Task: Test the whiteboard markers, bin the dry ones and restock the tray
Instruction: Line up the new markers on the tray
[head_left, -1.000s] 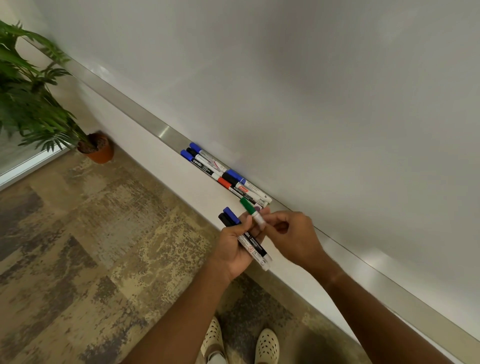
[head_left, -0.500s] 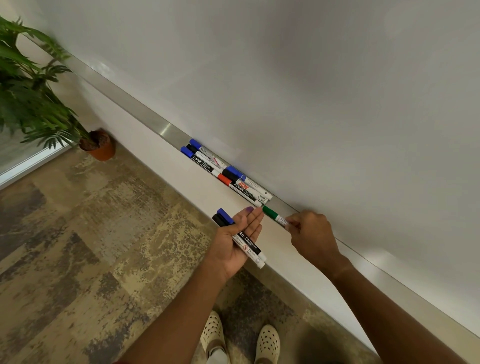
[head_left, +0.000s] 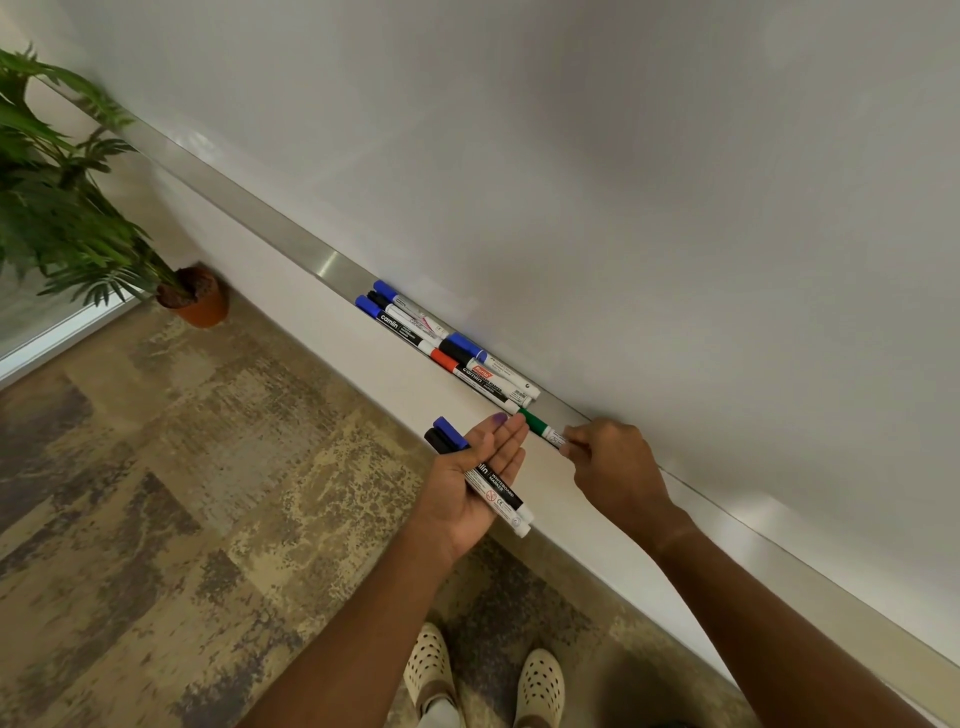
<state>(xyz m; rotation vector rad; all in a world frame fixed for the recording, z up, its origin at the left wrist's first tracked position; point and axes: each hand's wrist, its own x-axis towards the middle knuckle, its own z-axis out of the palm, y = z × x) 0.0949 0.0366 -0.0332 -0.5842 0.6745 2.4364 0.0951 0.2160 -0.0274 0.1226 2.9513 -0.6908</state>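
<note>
A metal marker tray (head_left: 322, 262) runs along the bottom of the whiteboard (head_left: 623, 182). Several capped markers (head_left: 452, 348), blue, black and red, lie in it. My right hand (head_left: 615, 462) pinches the tail of a green-capped marker (head_left: 540, 427) that lies on the tray just right of that group. My left hand (head_left: 480, 478) is palm up with fingers nearly straight, and two markers (head_left: 491, 486), one blue-capped and one black-capped, lie across the palm under my thumb.
A potted plant (head_left: 67, 208) in a terracotta pot stands on the floor at the far left by the wall. Patterned carpet (head_left: 182, 493) lies below the tray. My feet in cream perforated shoes (head_left: 488, 680) stand close to the wall.
My right hand carried the green marker from my left hand across to the tray and set it down there. My left hand's fingers straightened; its two markers stayed.
</note>
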